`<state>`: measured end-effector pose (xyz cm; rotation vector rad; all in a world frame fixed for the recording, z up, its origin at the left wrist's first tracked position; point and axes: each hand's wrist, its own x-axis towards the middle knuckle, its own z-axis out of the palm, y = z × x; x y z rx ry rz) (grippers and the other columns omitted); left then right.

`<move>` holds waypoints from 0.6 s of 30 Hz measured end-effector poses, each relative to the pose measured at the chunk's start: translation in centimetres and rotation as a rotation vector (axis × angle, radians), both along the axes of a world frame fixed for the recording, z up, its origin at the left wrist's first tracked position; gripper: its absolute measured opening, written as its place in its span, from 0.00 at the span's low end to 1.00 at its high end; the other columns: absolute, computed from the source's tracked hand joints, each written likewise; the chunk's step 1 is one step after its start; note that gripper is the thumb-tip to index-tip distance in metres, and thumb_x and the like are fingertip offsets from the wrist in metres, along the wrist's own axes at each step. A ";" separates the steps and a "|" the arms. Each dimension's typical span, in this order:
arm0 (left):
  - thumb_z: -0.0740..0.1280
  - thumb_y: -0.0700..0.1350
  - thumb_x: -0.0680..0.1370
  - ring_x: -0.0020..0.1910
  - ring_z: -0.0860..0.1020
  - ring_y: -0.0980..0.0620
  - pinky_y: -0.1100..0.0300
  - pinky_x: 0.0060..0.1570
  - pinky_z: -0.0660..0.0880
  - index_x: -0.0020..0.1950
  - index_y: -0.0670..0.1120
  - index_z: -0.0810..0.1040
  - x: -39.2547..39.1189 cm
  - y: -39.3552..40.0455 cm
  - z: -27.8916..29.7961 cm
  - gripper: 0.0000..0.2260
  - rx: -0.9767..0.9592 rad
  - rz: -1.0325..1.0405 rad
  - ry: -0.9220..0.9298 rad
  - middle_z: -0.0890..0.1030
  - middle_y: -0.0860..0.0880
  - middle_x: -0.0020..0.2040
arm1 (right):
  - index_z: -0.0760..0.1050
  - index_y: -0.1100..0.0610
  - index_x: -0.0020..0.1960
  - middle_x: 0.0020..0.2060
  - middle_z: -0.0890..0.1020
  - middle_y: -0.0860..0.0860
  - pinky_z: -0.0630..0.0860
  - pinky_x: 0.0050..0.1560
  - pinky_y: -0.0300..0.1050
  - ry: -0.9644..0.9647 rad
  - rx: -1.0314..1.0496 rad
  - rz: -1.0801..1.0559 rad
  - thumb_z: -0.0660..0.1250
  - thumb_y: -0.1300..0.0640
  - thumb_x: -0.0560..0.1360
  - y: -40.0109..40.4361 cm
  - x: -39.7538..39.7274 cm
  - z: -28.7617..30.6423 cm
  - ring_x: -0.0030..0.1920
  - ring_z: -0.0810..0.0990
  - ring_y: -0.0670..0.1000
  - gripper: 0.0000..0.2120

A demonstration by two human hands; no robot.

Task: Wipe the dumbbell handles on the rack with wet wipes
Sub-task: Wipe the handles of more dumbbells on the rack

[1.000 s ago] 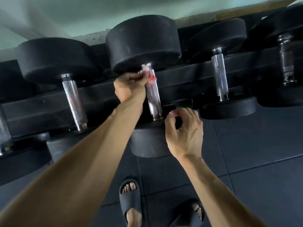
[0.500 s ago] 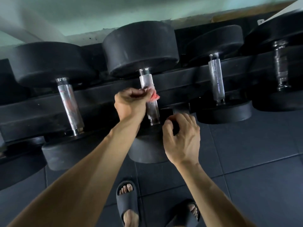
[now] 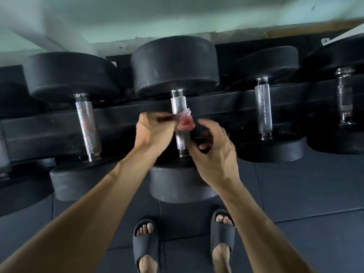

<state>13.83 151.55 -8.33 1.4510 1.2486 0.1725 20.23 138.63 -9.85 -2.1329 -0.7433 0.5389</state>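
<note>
Pale green wall (image 3: 177,14) above, dark grey tiled rubber floor (image 3: 305,194) below, dim even light.

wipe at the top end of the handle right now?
No, the left hand holds the wipe around the middle of the handle.

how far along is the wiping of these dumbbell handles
Done: cannot tell; the handle left of centre shows reddish marks. In hand: left hand holds the wipe round the middle handle. Left: seemingly the handles to the right.
</note>
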 end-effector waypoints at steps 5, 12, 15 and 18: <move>0.66 0.31 0.75 0.47 0.85 0.54 0.53 0.55 0.81 0.40 0.52 0.86 -2.1 0.4 0.6 0.17 -0.077 0.056 -0.055 0.87 0.52 0.43 | 0.84 0.55 0.49 0.41 0.80 0.50 0.75 0.48 0.41 -0.086 0.075 0.191 0.76 0.54 0.73 4.4 3.5 -0.7 0.45 0.78 0.48 0.07; 0.70 0.52 0.76 0.41 0.78 0.70 0.76 0.35 0.70 0.43 0.56 0.84 -4.8 -5.0 -0.3 0.05 0.195 0.194 0.159 0.83 0.60 0.39 | 0.82 0.58 0.38 0.36 0.79 0.49 0.74 0.37 0.32 -0.186 0.111 0.197 0.77 0.50 0.72 4.7 3.6 -1.8 0.31 0.77 0.44 0.12; 0.68 0.52 0.76 0.44 0.77 0.68 0.75 0.37 0.69 0.42 0.55 0.83 -4.6 -7.1 -0.9 0.06 0.238 0.191 0.127 0.81 0.59 0.41 | 0.81 0.60 0.35 0.31 0.80 0.49 0.73 0.33 0.38 -0.231 0.143 0.182 0.74 0.48 0.74 5.2 4.0 -1.3 0.28 0.76 0.48 0.17; 0.67 0.48 0.77 0.45 0.76 0.67 0.76 0.39 0.68 0.38 0.54 0.80 -4.4 -7.5 -1.6 0.08 0.300 0.251 0.096 0.80 0.58 0.40 | 0.82 0.61 0.37 0.28 0.79 0.46 0.71 0.32 0.32 -0.151 0.187 0.021 0.71 0.51 0.76 7.9 5.2 -0.8 0.28 0.77 0.49 0.14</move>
